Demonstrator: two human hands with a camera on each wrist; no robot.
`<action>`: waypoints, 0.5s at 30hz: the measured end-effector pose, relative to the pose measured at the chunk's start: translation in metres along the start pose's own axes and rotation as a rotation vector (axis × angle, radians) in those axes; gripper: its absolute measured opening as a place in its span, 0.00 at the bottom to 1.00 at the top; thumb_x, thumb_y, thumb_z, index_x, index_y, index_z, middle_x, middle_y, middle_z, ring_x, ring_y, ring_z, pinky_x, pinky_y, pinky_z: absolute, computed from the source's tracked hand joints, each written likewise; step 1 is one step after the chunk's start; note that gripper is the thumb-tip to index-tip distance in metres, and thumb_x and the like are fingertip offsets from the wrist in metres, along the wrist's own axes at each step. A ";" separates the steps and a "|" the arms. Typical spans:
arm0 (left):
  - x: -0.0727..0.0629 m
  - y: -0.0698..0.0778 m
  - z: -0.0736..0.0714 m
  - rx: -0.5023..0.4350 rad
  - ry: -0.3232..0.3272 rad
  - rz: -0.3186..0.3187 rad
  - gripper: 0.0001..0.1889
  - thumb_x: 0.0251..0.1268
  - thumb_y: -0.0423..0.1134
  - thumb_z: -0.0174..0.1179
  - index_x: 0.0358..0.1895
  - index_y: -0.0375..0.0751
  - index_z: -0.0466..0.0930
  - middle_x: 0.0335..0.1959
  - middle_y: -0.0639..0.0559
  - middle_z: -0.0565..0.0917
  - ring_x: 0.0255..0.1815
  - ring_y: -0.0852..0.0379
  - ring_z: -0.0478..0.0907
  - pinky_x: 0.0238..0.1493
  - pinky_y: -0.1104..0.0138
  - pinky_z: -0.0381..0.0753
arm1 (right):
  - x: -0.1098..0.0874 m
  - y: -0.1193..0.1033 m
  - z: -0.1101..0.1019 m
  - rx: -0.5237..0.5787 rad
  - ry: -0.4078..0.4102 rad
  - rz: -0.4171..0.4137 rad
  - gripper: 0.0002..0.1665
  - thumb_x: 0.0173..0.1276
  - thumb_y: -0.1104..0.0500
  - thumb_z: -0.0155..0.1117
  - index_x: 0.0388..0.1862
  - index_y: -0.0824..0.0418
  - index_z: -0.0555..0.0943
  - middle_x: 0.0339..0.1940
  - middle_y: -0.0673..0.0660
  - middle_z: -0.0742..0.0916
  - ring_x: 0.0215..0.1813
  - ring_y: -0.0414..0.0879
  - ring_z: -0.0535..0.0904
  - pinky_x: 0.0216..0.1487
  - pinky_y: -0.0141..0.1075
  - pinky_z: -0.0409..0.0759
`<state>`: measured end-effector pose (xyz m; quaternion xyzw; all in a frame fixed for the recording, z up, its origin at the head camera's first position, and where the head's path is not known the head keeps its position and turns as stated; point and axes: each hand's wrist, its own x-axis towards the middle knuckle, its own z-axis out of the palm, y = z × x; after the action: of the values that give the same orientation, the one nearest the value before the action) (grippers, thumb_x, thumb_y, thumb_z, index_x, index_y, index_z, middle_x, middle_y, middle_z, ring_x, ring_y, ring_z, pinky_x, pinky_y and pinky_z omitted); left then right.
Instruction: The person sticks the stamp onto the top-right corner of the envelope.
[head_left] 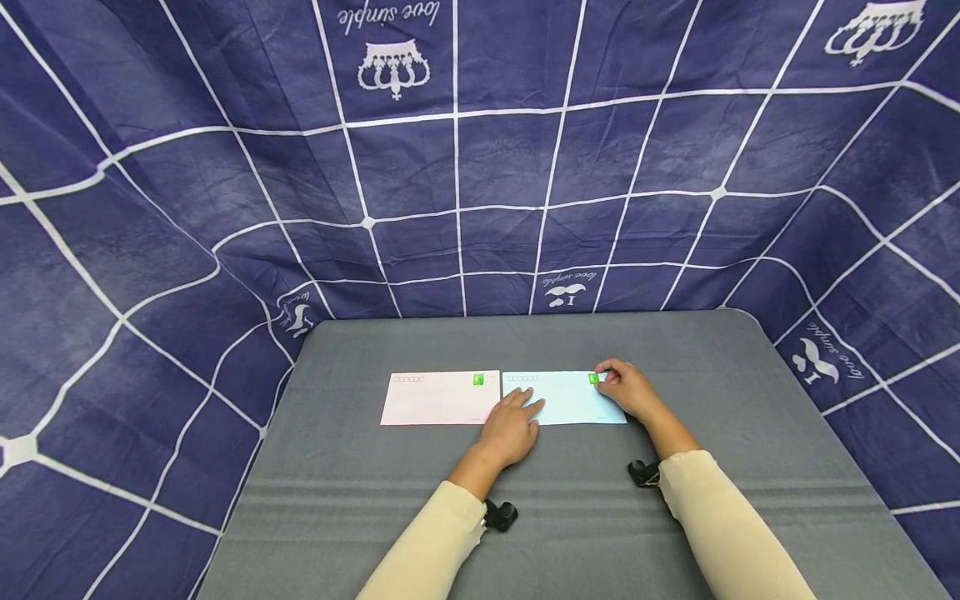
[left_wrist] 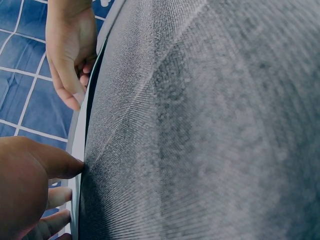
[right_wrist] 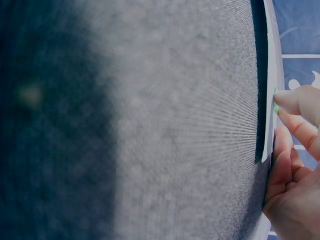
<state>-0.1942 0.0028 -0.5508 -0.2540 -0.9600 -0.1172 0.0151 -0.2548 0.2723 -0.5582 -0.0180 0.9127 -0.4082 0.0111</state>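
Observation:
A light blue envelope (head_left: 570, 404) lies flat on the grey table, right of a pale pink envelope (head_left: 431, 404) that bears a green stamp (head_left: 478, 379) in its upper right. Spread fingers of my left hand (head_left: 510, 432) rest on the blue envelope's left end, the hand also overlapping the pink one's lower right corner. At the blue envelope's upper right corner, my right hand (head_left: 628, 389) pinches a small green stamp (head_left: 593, 378) between thumb and index finger. Seen edge-on in the right wrist view, that stamp (right_wrist: 276, 102) lies right at the paper's surface, other fingers curled below.
Grey cloth covers the table (head_left: 562, 517), with faint creases across its front. Dark blue curtains (head_left: 495, 167) with white grid lines hang behind it and on both sides. Each wrist carries a black camera mount, one at the left wrist (head_left: 501, 516) and one at the right (head_left: 642, 473).

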 end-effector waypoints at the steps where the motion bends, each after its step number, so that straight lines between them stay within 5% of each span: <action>1: 0.000 0.000 0.000 0.002 0.002 0.001 0.22 0.73 0.43 0.57 0.68 0.51 0.77 0.73 0.49 0.75 0.75 0.49 0.70 0.75 0.59 0.69 | 0.000 0.000 0.000 -0.001 -0.003 0.001 0.15 0.65 0.65 0.67 0.50 0.67 0.81 0.35 0.56 0.78 0.36 0.43 0.71 0.38 0.29 0.69; 15: 0.000 0.001 0.000 0.003 0.007 0.006 0.22 0.73 0.43 0.57 0.68 0.51 0.78 0.72 0.49 0.76 0.75 0.48 0.70 0.75 0.59 0.69 | -0.003 0.002 -0.001 0.027 0.018 0.004 0.16 0.67 0.64 0.65 0.53 0.66 0.81 0.37 0.57 0.80 0.36 0.41 0.73 0.37 0.28 0.71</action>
<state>-0.1943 0.0036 -0.5511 -0.2563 -0.9593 -0.1168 0.0193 -0.2520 0.2740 -0.5590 -0.0124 0.9072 -0.4205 0.0039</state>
